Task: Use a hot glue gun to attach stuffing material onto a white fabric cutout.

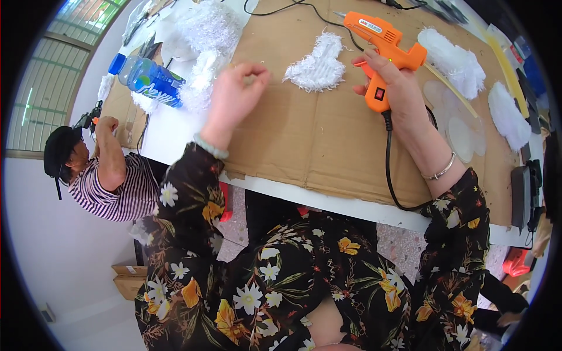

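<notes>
My right hand is wrapped round the handle of an orange hot glue gun. The gun's nozzle points up and to the left, and its black cord hangs down toward the table's near edge. Left of the gun, a white fluffy fabric piece lies flat on the brown cardboard, touched by neither hand. My left hand hovers over the cardboard's left part, fingers curled against the thumb in a pinch. Whatever those fingertips hold, if anything, is too small to make out.
A blue-capped bottle stands at the left beside a heap of white fluffy material. More white fluffy pieces and clear plastic shapes lie at the right. A person in a striped shirt works at the far left.
</notes>
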A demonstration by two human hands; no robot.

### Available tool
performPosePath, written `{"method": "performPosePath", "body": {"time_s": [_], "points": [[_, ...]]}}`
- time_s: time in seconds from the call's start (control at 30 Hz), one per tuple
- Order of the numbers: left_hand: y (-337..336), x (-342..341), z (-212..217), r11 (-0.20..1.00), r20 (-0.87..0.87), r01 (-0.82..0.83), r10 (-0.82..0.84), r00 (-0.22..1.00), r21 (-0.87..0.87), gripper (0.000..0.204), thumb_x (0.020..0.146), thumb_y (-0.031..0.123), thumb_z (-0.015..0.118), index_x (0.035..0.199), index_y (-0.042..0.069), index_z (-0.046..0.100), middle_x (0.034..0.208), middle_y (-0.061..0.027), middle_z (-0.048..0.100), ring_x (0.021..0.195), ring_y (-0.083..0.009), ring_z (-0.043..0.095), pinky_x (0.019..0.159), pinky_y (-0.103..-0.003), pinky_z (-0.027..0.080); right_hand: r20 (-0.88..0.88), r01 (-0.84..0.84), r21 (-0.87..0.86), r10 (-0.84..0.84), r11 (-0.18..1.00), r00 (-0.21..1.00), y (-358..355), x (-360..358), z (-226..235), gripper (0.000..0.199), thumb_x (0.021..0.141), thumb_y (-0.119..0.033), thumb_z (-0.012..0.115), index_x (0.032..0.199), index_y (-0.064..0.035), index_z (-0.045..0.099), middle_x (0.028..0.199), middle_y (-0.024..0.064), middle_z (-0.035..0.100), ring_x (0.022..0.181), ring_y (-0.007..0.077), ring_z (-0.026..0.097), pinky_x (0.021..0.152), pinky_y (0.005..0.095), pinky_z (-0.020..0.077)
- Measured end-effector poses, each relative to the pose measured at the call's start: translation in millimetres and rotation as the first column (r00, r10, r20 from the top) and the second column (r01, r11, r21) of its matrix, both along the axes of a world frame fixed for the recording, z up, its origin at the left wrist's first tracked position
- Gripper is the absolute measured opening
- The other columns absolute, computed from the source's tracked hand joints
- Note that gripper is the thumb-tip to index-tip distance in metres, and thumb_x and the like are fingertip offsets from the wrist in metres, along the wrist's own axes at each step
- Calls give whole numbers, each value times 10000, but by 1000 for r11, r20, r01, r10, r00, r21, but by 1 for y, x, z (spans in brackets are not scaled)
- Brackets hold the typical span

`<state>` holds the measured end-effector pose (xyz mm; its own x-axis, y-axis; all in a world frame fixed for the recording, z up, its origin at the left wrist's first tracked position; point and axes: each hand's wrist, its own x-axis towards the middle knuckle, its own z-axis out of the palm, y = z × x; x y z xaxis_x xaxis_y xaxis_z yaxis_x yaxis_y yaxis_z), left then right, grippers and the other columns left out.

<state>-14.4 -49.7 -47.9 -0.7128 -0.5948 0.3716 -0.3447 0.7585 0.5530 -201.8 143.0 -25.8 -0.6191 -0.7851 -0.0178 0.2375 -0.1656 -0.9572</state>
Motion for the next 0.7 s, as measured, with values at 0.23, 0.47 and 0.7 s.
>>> {"method": "performPosePath", "body": {"time_s": [0.23, 0.47, 0.7], "points": [[30, -11, -6, 983, 74, 1, 13, 997, -182, 248, 719, 178, 690, 924, 39, 678, 847, -108, 632, 833, -294, 574, 767, -377, 463, 15, -91, -20, 92, 996, 996, -3, 2, -3, 296, 870, -279, 604, 1031, -34, 565, 844, 8, 548, 650, 64, 523, 614, 259, 538], [31, -13, -13, 952, 71, 115, -98, 993, -285, 256, 734, 143, 677, 969, 42, 663, 899, -108, 617, 873, -306, 565, 808, -391, 447, 57, -69, -3, 69, 998, 996, -8, 2, -3, 299, 862, -277, 609, 1035, -36, 566, 855, 4, 545, 656, 79, 533, 600, 239, 519], [36, -21, -10, 835, 197, 226, -144, 970, -502, 188, 759, 103, 617, 932, 44, 661, 904, -72, 618, 890, -281, 572, 822, -392, 441, 41, -84, 17, 83, 996, 996, -9, -1, -6, 301, 861, -270, 605, 1041, -31, 565, 876, 11, 548, 670, 87, 551, 598, 227, 502]]}}
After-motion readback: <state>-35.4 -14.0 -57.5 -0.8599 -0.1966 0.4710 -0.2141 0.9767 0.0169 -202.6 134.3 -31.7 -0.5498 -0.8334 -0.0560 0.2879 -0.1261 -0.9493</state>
